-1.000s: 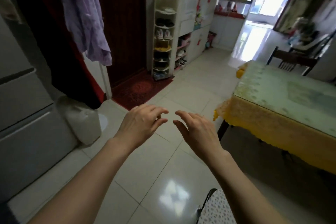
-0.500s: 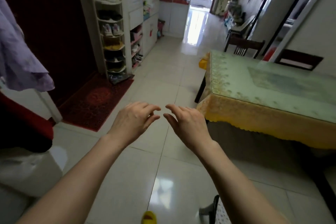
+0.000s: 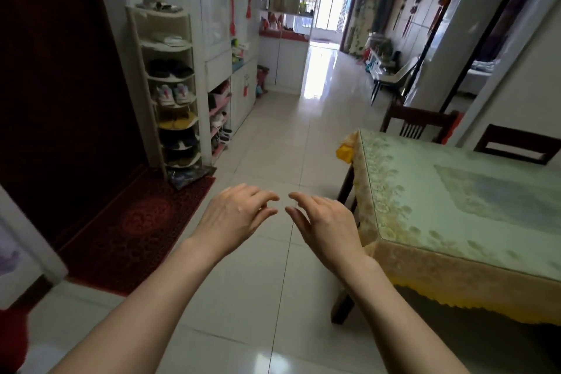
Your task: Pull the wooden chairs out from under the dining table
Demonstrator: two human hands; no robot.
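Observation:
The dining table [image 3: 473, 222], with a green patterned top and a yellow cloth skirt, fills the right side. Two dark wooden chairs are tucked against its far edge: one [image 3: 417, 123] with a slatted back at the far left corner, another [image 3: 516, 149] with an open rectangular back further right. Only their backs show. My left hand [image 3: 235, 217] and my right hand [image 3: 326, 226] hover side by side over the floor, left of the table's near corner, fingers curled loosely and apart, holding nothing.
A white shoe rack [image 3: 171, 100] and white cabinets [image 3: 230, 85] line the left wall beside a dark door [image 3: 60, 85]. A red mat [image 3: 136, 222] lies before the door. The tiled hallway runs ahead towards a bright doorway. A pale chair [image 3: 391, 77] stands further down on the right.
The view has swung right and forward: the fridge and hanging clothes have left the frame, and the table now sits closer. Both hands stay held out together, empty.

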